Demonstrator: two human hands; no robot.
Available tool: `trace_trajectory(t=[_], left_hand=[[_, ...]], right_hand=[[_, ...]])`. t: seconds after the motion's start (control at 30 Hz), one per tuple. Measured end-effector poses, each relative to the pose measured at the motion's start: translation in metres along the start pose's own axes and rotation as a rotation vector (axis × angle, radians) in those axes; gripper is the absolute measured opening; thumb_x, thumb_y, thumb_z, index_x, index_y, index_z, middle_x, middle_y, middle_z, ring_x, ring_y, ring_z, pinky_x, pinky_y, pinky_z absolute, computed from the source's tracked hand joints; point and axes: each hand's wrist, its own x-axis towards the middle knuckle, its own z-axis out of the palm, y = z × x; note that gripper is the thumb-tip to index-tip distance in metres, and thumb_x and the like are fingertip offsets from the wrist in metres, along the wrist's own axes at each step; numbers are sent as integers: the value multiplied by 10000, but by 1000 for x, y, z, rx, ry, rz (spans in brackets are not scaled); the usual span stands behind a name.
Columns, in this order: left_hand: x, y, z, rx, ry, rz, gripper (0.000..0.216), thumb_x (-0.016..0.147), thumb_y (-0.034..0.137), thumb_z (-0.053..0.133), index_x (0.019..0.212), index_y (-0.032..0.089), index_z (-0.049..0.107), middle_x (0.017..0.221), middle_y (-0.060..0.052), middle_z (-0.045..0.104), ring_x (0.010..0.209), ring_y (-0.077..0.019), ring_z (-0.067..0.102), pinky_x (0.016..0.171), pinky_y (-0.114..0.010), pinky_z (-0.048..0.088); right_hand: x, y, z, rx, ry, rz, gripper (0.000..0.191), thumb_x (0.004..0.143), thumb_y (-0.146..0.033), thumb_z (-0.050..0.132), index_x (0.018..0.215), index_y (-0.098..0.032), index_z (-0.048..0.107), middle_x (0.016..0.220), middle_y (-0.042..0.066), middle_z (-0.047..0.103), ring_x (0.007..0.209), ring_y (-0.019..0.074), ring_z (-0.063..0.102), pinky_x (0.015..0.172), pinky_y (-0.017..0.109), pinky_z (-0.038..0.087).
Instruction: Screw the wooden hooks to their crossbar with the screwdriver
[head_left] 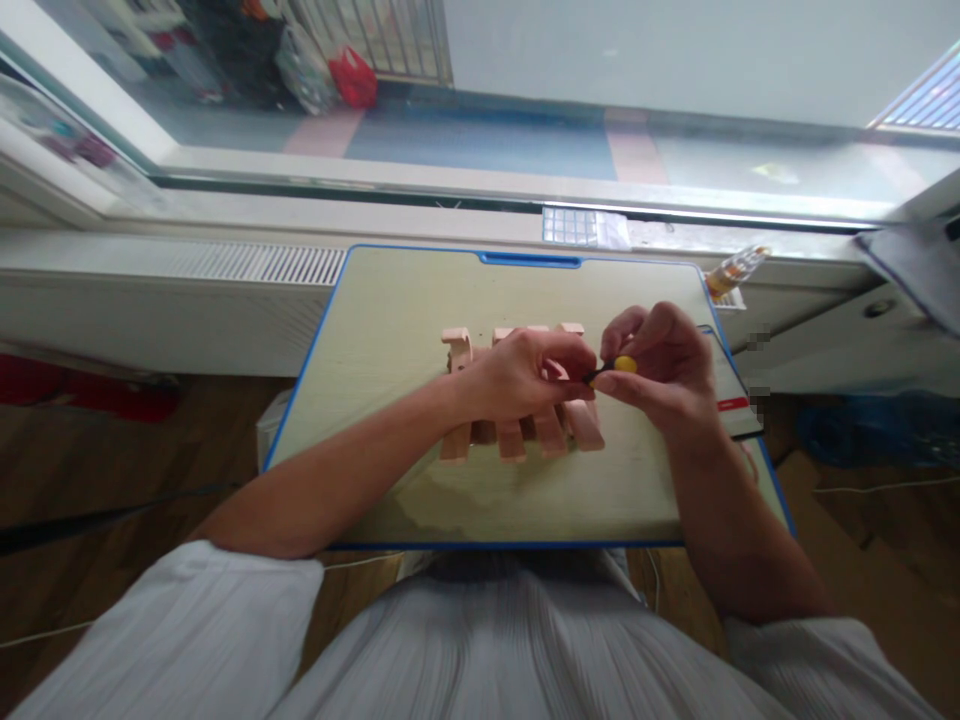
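Head | small piece | rounded yellow end | narrow dark end

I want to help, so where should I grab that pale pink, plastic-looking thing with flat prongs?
I'd pinch the pale pink thing by its near left prong, coming from the person's side: the prong sticks out that way, while the left hand covers the middle.

Right of centre, a yellow-ended dark piece is pinched by the left hand and right hand above a blue-edged table.
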Motion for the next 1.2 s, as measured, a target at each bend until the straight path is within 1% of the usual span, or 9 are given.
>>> trace_trajectory(t=[0.1, 0.2, 0.27, 0.37, 0.6, 0.8, 1.0, 1.1, 1.2], left_hand=[[0, 3, -2, 1, -10, 2, 131, 946, 203, 786, 1059, 169, 841, 988, -51, 841, 881, -156, 778, 823, -255, 633], [0, 4, -3, -27, -27, -5, 195, 954, 169, 749, 1116, 179, 856, 1045, -57, 858, 958, -174, 803, 896, -276, 651], [0, 4, -3, -49, -34, -5, 216, 961, 169, 737, 1135, 186, 863, 1099, -64, 866, 1027, -187, 811, 947, -288, 652], [1, 5, -3, -42, -39, -10, 199, 977, 192, 737, 1127, 183, 868, 1130, -74, 870, 1071, -198, 810, 978, -293, 647], [0, 13, -4, 24, -43, -10, 171, 993, 210, 734, 1095, 172, 865, 1079, -68, 871, 1029, -190, 815, 968, -289, 644], [-1, 9, -2, -6, -32, -23, 197, 957, 226, 780, 1134, 164, 842, 1021, -59, 847, 912, -167, 789, 876, -286, 655], [-1, 3, -1, -11, -13, -33, 166, 943, 241, 808, 1087, 162, 835, 986, -59, 839, 903, -168, 783, 869, -286, 654], [0, 2, -2, -3, -25, -20, 179, 948, 197, 775, 1110, 178, 849, 1000, -49, 849, 919, -167, 793, 880, -275, 646], [0, 3, -3, 22, -39, -7, 246, 960, 149, 721, 1154, 204, 862, 1061, -40, 864, 983, -174, 800, 902, -270, 637]], right_hand=[[0, 0, -1, -17, 8, 12, 364, 712, -203, 1015, 840, -289, 685, 878, -14, 709, 807, 179, 630, 623, 320, 521], [1, -2, -5, 4, -5, 22, 198, 808, -293, 949, 962, -279, 825, 928, 17, 756, 778, 170, 639, 604, 313, 500], [1, -4, -9, 2, -27, 23, 192, 878, -324, 877, 1058, -260, 889, 978, 46, 781, 702, 148, 605, 540, 306, 438], [1, -5, -12, -17, -53, 20, 190, 922, -296, 814, 1065, -237, 923, 1011, 78, 787, 671, 140, 598, 515, 311, 412], [1, -2, -8, -3, -72, -2, 125, 948, -246, 829, 1048, -269, 901, 977, 51, 753, 689, 127, 599, 544, 293, 433], [0, -3, -6, -4, -38, -10, 143, 883, -209, 913, 958, -284, 816, 957, 27, 724, 887, 176, 681, 752, 336, 557], [0, 0, -4, -24, 16, 11, 330, 765, -266, 1005, 850, -295, 687, 912, -4, 711, 827, 175, 648, 649, 324, 534], [0, 0, -4, -34, 26, 21, 313, 745, -285, 1013, 850, -298, 718, 906, -5, 720, 829, 181, 658, 652, 329, 551], [1, -2, -7, -34, -12, 38, 182, 837, -332, 943, 985, -296, 842, 964, 23, 767, 831, 182, 678, 652, 327, 550]])
